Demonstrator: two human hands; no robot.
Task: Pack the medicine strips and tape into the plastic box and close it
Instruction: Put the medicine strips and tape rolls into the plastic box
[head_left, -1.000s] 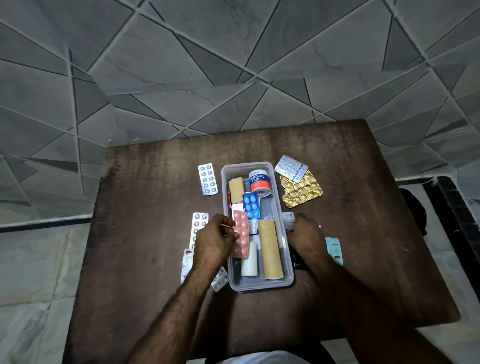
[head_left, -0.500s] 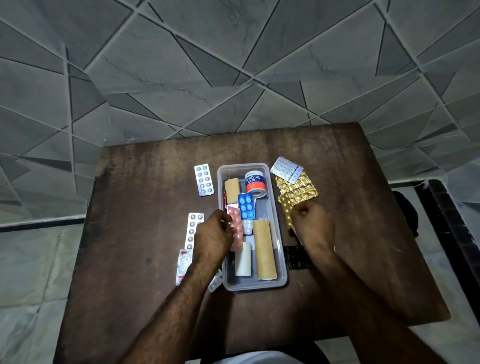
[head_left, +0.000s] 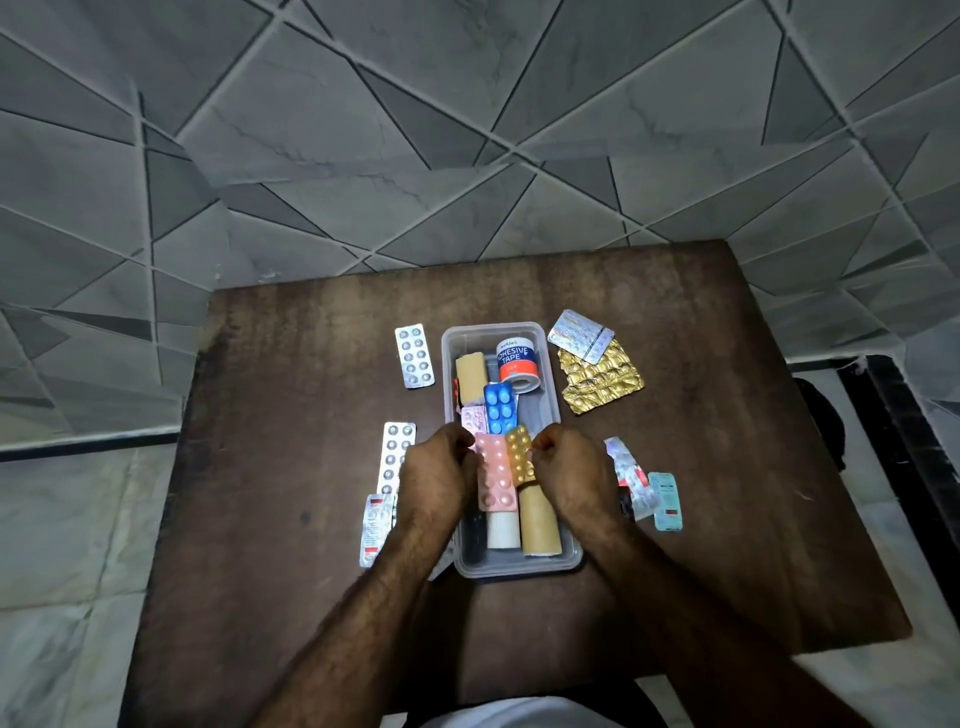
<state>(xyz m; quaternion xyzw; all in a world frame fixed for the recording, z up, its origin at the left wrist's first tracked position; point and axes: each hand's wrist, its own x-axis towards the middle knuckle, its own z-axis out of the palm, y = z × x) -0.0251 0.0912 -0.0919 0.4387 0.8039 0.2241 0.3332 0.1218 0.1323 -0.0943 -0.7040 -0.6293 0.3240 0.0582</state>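
Note:
A clear plastic box (head_left: 551, 400) stands open in the middle of the brown table (head_left: 291, 467). Inside lie an adhesive tape roll (head_left: 517, 364), tan rolls (head_left: 539, 522), a white roll (head_left: 503, 530) and a blue strip (head_left: 500, 406). My left hand (head_left: 439, 478) grips a pink strip (head_left: 496, 480) over the box. My right hand (head_left: 569, 470) pinches a small gold strip (head_left: 520, 454) beside it, also over the box. Silver strips (head_left: 414, 356) (head_left: 395, 454) lie left of the box. No lid shows.
Gold foil strips (head_left: 600, 382) with a silver strip (head_left: 581, 335) on them lie right of the box's far end. More strips (head_left: 628, 475), one teal (head_left: 666, 501), lie at the right; another strip (head_left: 375, 527) sits at the left. Tiled wall lies beyond the table.
My right hand came from the gold foil pile at the right to over the box, now holding a small gold strip. My left hand stays on the pink strip.

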